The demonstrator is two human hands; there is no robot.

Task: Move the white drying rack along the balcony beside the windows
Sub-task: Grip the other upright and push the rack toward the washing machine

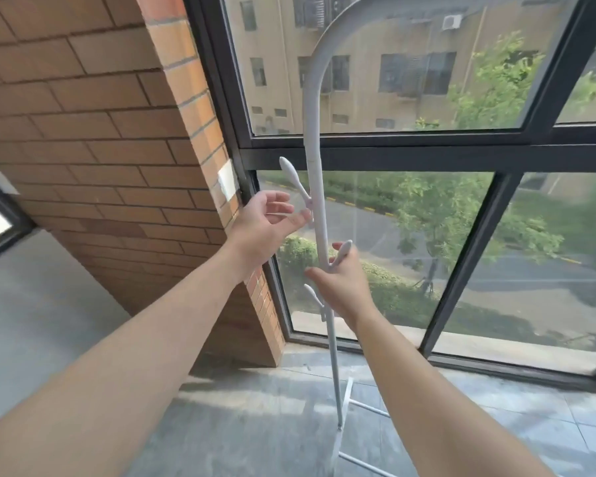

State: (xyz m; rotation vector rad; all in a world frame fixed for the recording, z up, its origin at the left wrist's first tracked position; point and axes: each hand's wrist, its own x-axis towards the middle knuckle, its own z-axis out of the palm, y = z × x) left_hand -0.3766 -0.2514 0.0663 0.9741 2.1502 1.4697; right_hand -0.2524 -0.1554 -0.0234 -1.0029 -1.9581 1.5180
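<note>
The white drying rack point(314, 160) stands upright in front of the windows point(410, 146), its thin pole curving to the right at the top and carrying several short hook pegs. Its white base bars rest on the grey floor at the bottom centre. My right hand point(341, 280) is wrapped around the pole at mid height, just under one peg. My left hand point(265, 225) hovers a little to the left of the pole with its fingers apart, close to a peg but not gripping it.
A red brick pillar point(117, 139) stands at the left, close to the rack. Dark window frames run along the right. The grey tiled balcony floor point(248, 407) stretches below and to the left.
</note>
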